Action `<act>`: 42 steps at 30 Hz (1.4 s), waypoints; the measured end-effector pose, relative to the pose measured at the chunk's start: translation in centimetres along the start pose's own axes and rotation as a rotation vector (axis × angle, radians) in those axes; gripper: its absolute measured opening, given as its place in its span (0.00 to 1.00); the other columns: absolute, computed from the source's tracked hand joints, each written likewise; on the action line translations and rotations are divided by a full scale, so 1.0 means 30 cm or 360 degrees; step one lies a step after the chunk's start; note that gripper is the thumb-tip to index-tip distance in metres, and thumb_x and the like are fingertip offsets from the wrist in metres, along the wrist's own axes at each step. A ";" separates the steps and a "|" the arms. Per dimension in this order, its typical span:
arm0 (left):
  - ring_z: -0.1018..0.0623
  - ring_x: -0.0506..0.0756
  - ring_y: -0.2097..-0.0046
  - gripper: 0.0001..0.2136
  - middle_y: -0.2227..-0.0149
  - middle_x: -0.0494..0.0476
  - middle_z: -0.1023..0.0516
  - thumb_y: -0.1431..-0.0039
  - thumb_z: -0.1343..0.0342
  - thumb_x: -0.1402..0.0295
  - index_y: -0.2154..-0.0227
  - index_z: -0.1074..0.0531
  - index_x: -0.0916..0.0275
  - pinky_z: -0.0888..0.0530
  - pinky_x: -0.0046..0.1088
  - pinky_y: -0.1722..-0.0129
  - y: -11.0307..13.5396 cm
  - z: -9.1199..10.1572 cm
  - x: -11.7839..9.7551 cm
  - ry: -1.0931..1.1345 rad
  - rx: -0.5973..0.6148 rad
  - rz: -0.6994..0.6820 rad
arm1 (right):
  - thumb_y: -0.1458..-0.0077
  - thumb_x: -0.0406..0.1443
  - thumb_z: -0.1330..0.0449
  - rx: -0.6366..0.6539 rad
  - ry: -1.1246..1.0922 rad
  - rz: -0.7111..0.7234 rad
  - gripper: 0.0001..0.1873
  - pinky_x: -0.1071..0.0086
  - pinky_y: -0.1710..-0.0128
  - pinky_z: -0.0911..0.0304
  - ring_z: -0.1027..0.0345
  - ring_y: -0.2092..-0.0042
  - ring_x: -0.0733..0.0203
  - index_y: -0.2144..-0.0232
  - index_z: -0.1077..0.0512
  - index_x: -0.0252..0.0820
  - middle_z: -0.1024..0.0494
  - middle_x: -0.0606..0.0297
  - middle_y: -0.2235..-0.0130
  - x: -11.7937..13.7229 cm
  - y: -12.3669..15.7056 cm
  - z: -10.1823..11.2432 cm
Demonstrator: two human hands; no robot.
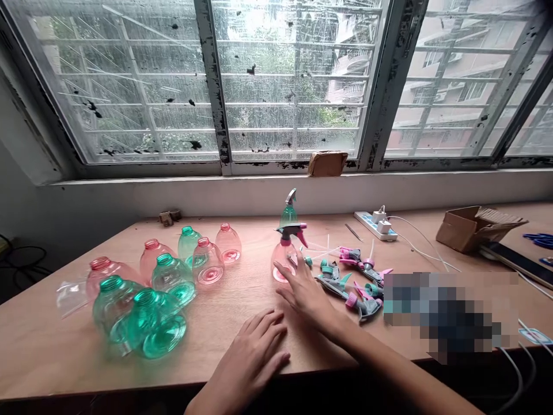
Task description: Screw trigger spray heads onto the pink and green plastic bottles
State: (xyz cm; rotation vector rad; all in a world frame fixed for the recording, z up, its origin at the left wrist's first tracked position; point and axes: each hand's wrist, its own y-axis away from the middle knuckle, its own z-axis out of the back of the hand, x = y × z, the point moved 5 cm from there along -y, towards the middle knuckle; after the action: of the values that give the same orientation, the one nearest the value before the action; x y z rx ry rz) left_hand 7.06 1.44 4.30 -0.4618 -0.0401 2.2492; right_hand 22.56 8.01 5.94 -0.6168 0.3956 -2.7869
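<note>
the right hand (pixel 305 291) is spread, its fingers across the lower front of the pink spray bottle (pixel 281 256); whether they touch it i cannot tell, but they do not look closed round it. that bottle stands upright just beyond the hand, its grey and pink spray head (pixel 288 231) on the neck. the left hand (pixel 254 354) lies palm down over the desk (pixel 224 328), thumb apart from the fingers, pinching nothing.

a light bottle with its weight up top would probably tip if nudged, so it seems best handled low on the body, with the fingers kept clear of the trigger. the left hand, being free, could steady it. a green spray bottle (pixel 288 216) stands behind the pink one, farther from the right hand, so pushing outward calls for care. loose spray heads (pixel 332 286) lie just right of the right hand, where a sweeping wrist might scatter them. open green bottles (pixel 170 274) and pink bottles (pixel 208 262) stand left of the left hand, well apart from it.
</note>
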 end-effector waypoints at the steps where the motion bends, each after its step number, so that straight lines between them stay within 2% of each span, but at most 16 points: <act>1: 0.33 0.65 0.32 0.16 0.32 0.58 0.31 0.29 0.45 0.63 0.41 0.30 0.54 0.31 0.51 0.34 0.000 0.001 0.001 0.0002 -0.0004 -0.0001 | 0.35 0.35 0.39 0.0028 0.0040 -0.0018 0.33 0.46 0.37 0.36 0.52 0.28 0.35 0.31 0.40 0.55 0.57 0.51 0.24 0.009 -0.033 -0.002; 4: 0.32 0.65 0.32 0.15 0.32 0.58 0.31 0.29 0.45 0.64 0.42 0.29 0.54 0.31 0.51 0.34 0.003 -0.001 0.004 0.0023 -0.0016 -0.0010 | 0.36 0.37 0.37 0.0055 0.0091 -0.0055 0.35 0.49 0.45 0.30 0.45 0.30 0.34 0.31 0.41 0.58 0.57 0.51 0.24 0.022 -0.137 -0.019; 7: 0.33 0.65 0.32 0.15 0.33 0.58 0.30 0.29 0.45 0.64 0.42 0.29 0.54 0.31 0.50 0.34 0.009 -0.007 0.004 0.0044 -0.0033 -0.0021 | 0.36 0.38 0.37 0.0051 0.0126 -0.0101 0.35 0.51 0.43 0.32 0.41 0.33 0.37 0.31 0.41 0.58 0.59 0.51 0.24 0.010 -0.253 -0.050; 11: 0.33 0.66 0.31 0.16 0.33 0.60 0.30 0.30 0.44 0.65 0.42 0.30 0.56 0.31 0.51 0.34 0.009 -0.008 0.002 0.0055 -0.0044 -0.0018 | 0.36 0.37 0.36 0.0013 0.0159 -0.0208 0.35 0.50 0.41 0.35 0.42 0.33 0.37 0.31 0.41 0.57 0.61 0.52 0.24 -0.023 -0.408 -0.095; 13: 0.33 0.66 0.32 0.15 0.33 0.60 0.30 0.31 0.43 0.65 0.43 0.29 0.56 0.31 0.50 0.34 0.009 -0.001 -0.003 0.0071 -0.0033 -0.0002 | 0.36 0.37 0.36 -0.0022 0.0168 -0.0269 0.34 0.47 0.41 0.36 0.43 0.32 0.37 0.31 0.42 0.54 0.57 0.53 0.24 -0.037 -0.473 -0.118; 17: 0.31 0.63 0.33 0.13 0.35 0.58 0.28 0.31 0.42 0.66 0.46 0.27 0.56 0.32 0.45 0.33 0.014 0.023 -0.022 0.0157 0.0011 0.0018 | 0.35 0.38 0.37 -0.0091 0.0178 -0.0351 0.29 0.40 0.40 0.36 0.38 0.35 0.39 0.35 0.37 0.48 0.41 0.55 0.30 -0.046 -0.568 -0.159; 20: 0.31 0.61 0.33 0.13 0.36 0.57 0.26 0.30 0.42 0.65 0.46 0.28 0.56 0.33 0.41 0.32 0.017 0.035 -0.032 0.0218 0.0024 0.0038 | 0.35 0.39 0.37 -0.0099 0.0188 -0.0367 0.25 0.42 0.42 0.33 0.34 0.39 0.41 0.38 0.34 0.46 0.35 0.54 0.33 -0.045 -0.616 -0.177; 24: 0.30 0.62 0.34 0.13 0.37 0.59 0.26 0.31 0.42 0.65 0.46 0.28 0.57 0.33 0.42 0.33 0.016 0.036 -0.031 0.0239 0.0026 0.0059 | 0.34 0.39 0.37 -0.0046 0.0198 -0.0370 0.22 0.44 0.44 0.31 0.31 0.41 0.44 0.40 0.32 0.44 0.31 0.55 0.36 -0.045 -0.661 -0.173; 29: 0.30 0.61 0.34 0.12 0.37 0.58 0.26 0.31 0.41 0.63 0.47 0.27 0.56 0.34 0.41 0.33 0.020 0.034 -0.030 0.0259 0.0009 0.0050 | 0.35 0.39 0.36 0.0059 0.0193 -0.0423 0.25 0.42 0.43 0.32 0.32 0.40 0.42 0.38 0.34 0.45 0.33 0.55 0.34 -0.022 -0.666 -0.153; 31: 0.30 0.61 0.34 0.12 0.37 0.57 0.26 0.31 0.41 0.63 0.48 0.27 0.56 0.34 0.41 0.33 0.021 0.035 -0.029 0.0271 0.0004 0.0055 | 0.38 0.39 0.33 0.0075 0.0200 -0.0420 0.32 0.39 0.42 0.34 0.37 0.36 0.36 0.35 0.37 0.46 0.40 0.51 0.30 0.011 -0.636 -0.147; 33: 0.31 0.61 0.34 0.12 0.36 0.57 0.27 0.31 0.41 0.63 0.47 0.27 0.56 0.33 0.41 0.33 0.020 0.038 -0.031 0.0270 -0.0001 0.0056 | 0.39 0.34 0.32 0.0053 0.0220 -0.0343 0.37 0.34 0.40 0.40 0.49 0.30 0.27 0.32 0.40 0.46 0.52 0.45 0.26 0.065 -0.589 -0.139; 35: 0.31 0.62 0.34 0.12 0.37 0.58 0.26 0.30 0.42 0.63 0.46 0.28 0.56 0.32 0.42 0.34 0.018 0.041 -0.036 0.0260 -0.0012 0.0048 | 0.38 0.26 0.39 -0.0008 0.0239 -0.0153 0.38 0.33 0.37 0.48 0.62 0.27 0.26 0.29 0.45 0.43 0.63 0.42 0.24 0.143 -0.533 -0.127; 38: 0.28 0.63 0.37 0.10 0.40 0.59 0.24 0.31 0.42 0.64 0.49 0.26 0.56 0.30 0.42 0.36 0.017 0.045 -0.045 0.0268 -0.0029 0.0023 | 0.41 0.17 0.50 -0.0097 0.0219 0.0293 0.44 0.45 0.31 0.54 0.71 0.24 0.44 0.27 0.53 0.45 0.68 0.53 0.23 0.280 -0.457 -0.107; 40: 0.28 0.63 0.37 0.09 0.40 0.58 0.24 0.31 0.41 0.65 0.50 0.26 0.55 0.29 0.41 0.36 0.018 0.044 -0.047 0.0279 -0.0040 0.0012 | 0.40 0.18 0.50 -0.0105 0.0181 0.0594 0.43 0.54 0.29 0.56 0.70 0.24 0.52 0.27 0.52 0.48 0.63 0.60 0.22 0.360 -0.423 -0.103; 42: 0.29 0.63 0.36 0.10 0.39 0.58 0.25 0.31 0.41 0.65 0.49 0.26 0.55 0.30 0.41 0.35 0.021 0.042 -0.045 0.0277 -0.0049 0.0018 | 0.38 0.22 0.49 -0.0103 0.0139 0.0787 0.39 0.54 0.28 0.58 0.64 0.25 0.52 0.28 0.49 0.44 0.54 0.57 0.24 0.412 -0.407 -0.104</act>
State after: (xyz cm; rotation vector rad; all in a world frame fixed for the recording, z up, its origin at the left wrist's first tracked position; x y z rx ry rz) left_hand 6.98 0.18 5.79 -0.6741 0.0182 2.2134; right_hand 8.01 16.20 11.67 -0.3500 0.5703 -2.3378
